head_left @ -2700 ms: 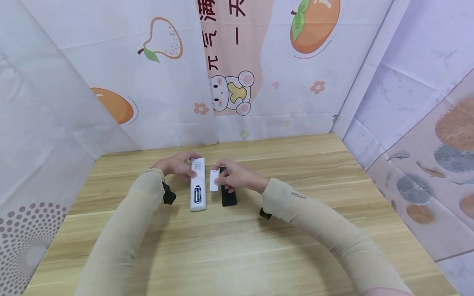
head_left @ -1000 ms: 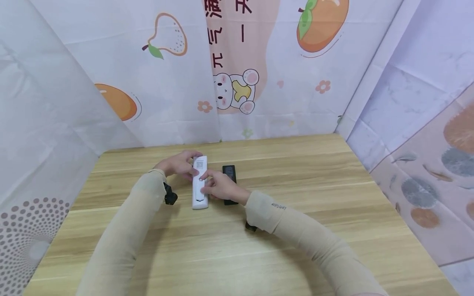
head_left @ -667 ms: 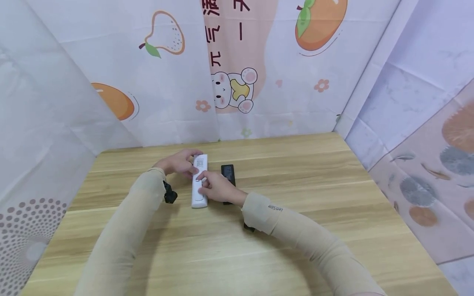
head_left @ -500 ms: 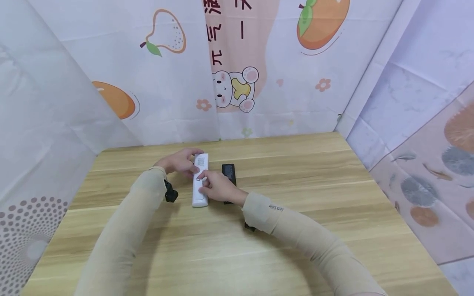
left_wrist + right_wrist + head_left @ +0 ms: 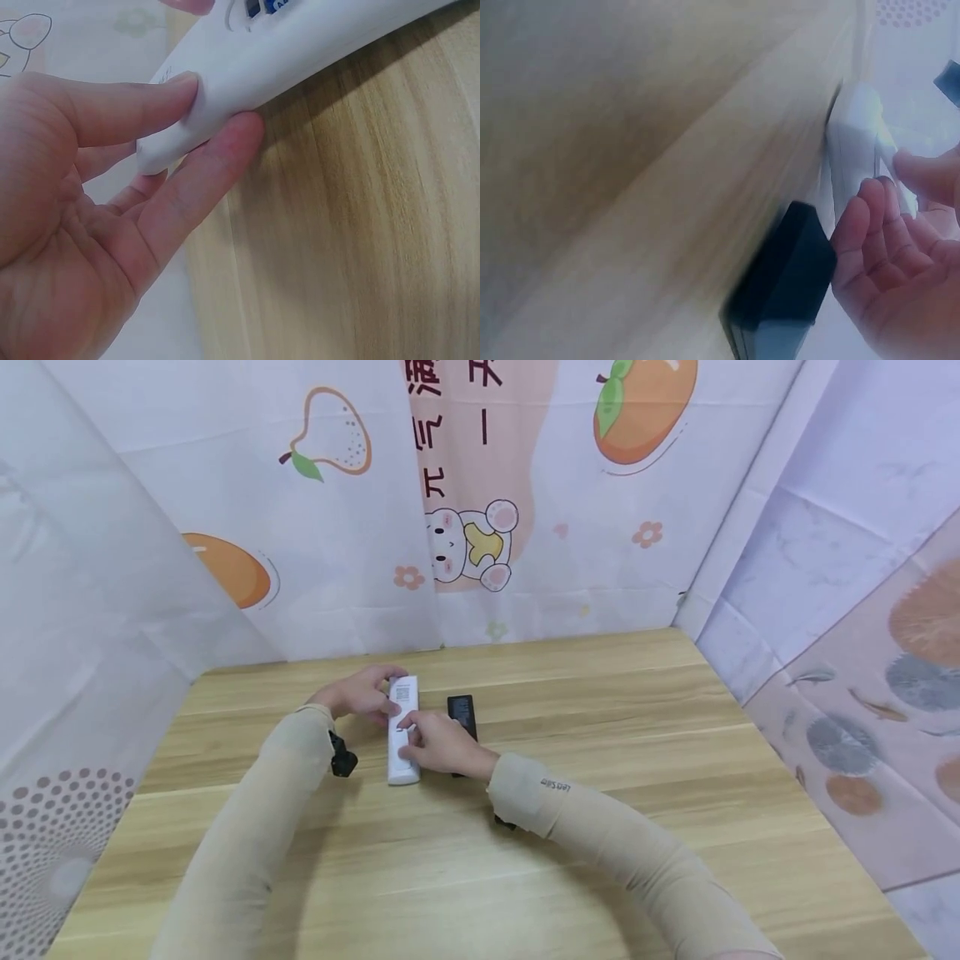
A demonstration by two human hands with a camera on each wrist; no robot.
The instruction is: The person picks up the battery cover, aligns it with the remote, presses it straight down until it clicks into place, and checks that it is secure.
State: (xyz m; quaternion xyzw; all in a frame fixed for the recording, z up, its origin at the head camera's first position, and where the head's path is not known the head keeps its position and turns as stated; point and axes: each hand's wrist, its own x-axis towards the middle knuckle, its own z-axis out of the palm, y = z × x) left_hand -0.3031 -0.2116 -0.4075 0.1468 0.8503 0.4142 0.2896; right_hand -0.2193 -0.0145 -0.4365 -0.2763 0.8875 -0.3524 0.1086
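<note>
A long white remote control [image 5: 405, 693] lies back up on the table, a printed label near its far end. My left hand [image 5: 362, 693] grips that far end, its thumb [image 5: 169, 97] on the back and fingers along the side. Over the battery compartment, my right hand [image 5: 442, 745] pinches the white battery cover [image 5: 888, 150] between thumb and fingers. The cover stands tilted from the remote in the right wrist view. A bit of blue battery [image 5: 277, 6] shows in the compartment in the left wrist view. My right fingers hide much of the cover in the head view.
A black rectangular object [image 5: 462, 713] lies just right of the remote, partly under my right hand. The wooden table [image 5: 450, 877] meets a printed curtain [image 5: 360, 593] at the back. A small black camera [image 5: 343, 760] is on my left wrist.
My right hand has brought the battery cover left, from beside the remote to over its compartment, where both batteries showed earlier. My left hand has kept its grip on the far end.
</note>
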